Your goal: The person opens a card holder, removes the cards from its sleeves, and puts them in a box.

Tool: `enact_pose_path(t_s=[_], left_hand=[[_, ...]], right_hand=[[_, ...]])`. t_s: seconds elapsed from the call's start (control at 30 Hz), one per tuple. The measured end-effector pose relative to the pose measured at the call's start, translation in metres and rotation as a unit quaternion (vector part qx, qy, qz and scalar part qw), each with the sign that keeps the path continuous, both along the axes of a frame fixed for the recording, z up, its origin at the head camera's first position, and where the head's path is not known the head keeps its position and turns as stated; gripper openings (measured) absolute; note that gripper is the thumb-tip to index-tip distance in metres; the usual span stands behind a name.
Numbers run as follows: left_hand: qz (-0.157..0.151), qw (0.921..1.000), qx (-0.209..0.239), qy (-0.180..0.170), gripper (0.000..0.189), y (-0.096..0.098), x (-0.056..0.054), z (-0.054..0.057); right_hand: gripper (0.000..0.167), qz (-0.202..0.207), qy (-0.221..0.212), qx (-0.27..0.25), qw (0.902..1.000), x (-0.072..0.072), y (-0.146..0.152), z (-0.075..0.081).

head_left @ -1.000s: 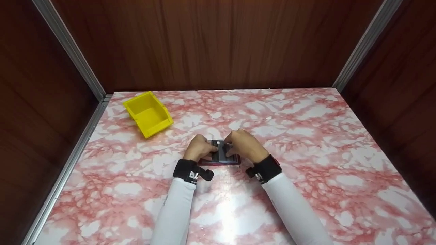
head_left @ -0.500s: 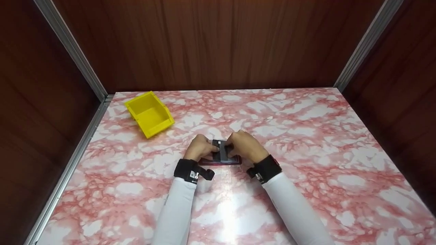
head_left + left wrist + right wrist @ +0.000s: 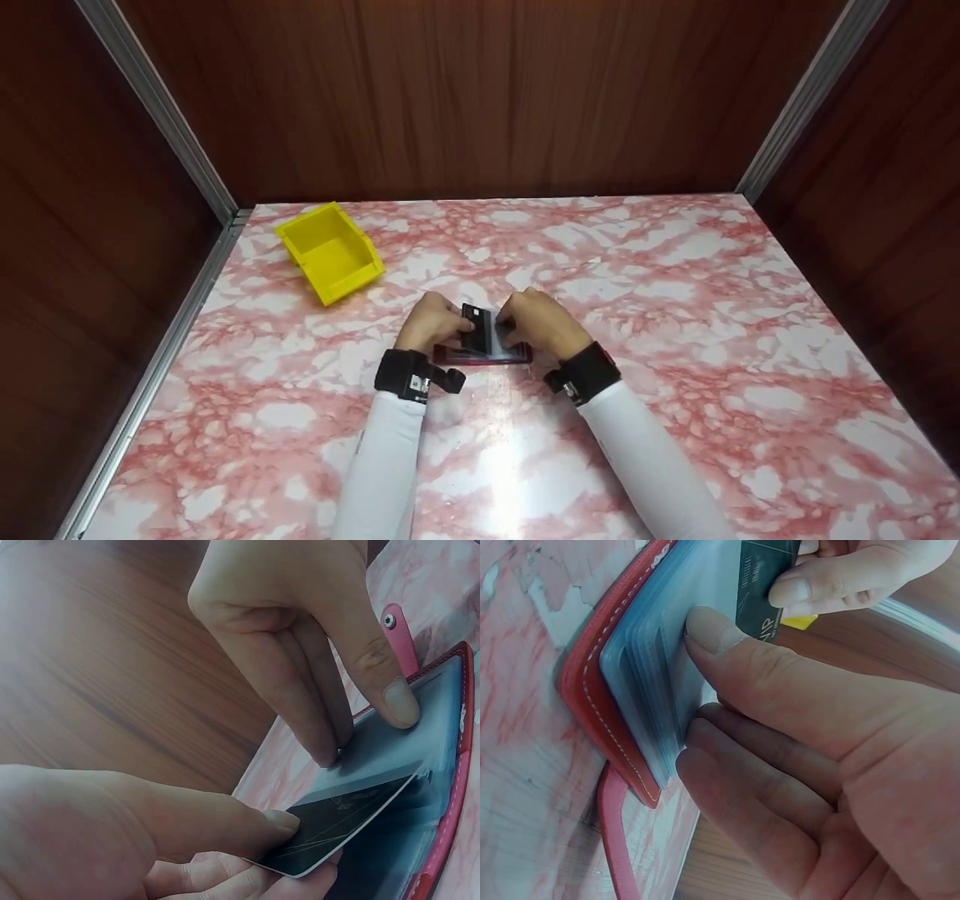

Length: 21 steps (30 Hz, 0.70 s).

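Note:
A black card [image 3: 330, 821] with light printing and a white edge is pinched between the thumb and fingers of my left hand [image 3: 433, 324]. Its far edge meets a clear plastic sleeve [image 3: 375, 754]; how much of it lies inside, I cannot tell. The sleeve belongs to a red card holder [image 3: 592, 682] with white stitching, which lies open on the table with several sleeves stacked in it. My right hand [image 3: 546, 324] pinches that sleeve, thumb [image 3: 716, 631] on its face and fingers at its edge. Part of the holder is hidden by both hands in the head view.
A yellow bin [image 3: 330, 255] stands at the back left of the pink-and-white marbled table [image 3: 675, 315]. A pink strap with a metal snap [image 3: 399, 634] sticks out from the holder. Brown wood-look panels [image 3: 480, 97] enclose the back and sides.
My left hand has shifted slightly left with the black card, and more of the card shows outside the sleeve. The card is now a little tilted. My right hand has stayed nearly still.

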<state>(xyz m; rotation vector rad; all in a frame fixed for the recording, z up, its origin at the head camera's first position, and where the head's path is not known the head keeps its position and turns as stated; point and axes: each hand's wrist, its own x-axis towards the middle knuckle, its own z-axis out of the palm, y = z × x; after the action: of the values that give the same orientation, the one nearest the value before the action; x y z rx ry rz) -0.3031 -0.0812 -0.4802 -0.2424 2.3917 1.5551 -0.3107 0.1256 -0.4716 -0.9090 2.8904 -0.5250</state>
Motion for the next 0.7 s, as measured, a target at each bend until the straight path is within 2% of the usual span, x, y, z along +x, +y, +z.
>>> enact_pose_path(t_s=[0.3,0.7], left_hand=[[0.007,1.0000,-0.002,-0.003,0.015,-0.003,0.001,0.005],[-0.025,0.9985,-0.045,-0.015,0.025,-0.019,-0.004,0.010]], right_hand=[[0.018,0.025,0.026,0.003,0.9993,0.001,0.001,-0.002],[0.015,0.026,0.013,-0.004,0.9996,0.000,0.002,-0.001]])
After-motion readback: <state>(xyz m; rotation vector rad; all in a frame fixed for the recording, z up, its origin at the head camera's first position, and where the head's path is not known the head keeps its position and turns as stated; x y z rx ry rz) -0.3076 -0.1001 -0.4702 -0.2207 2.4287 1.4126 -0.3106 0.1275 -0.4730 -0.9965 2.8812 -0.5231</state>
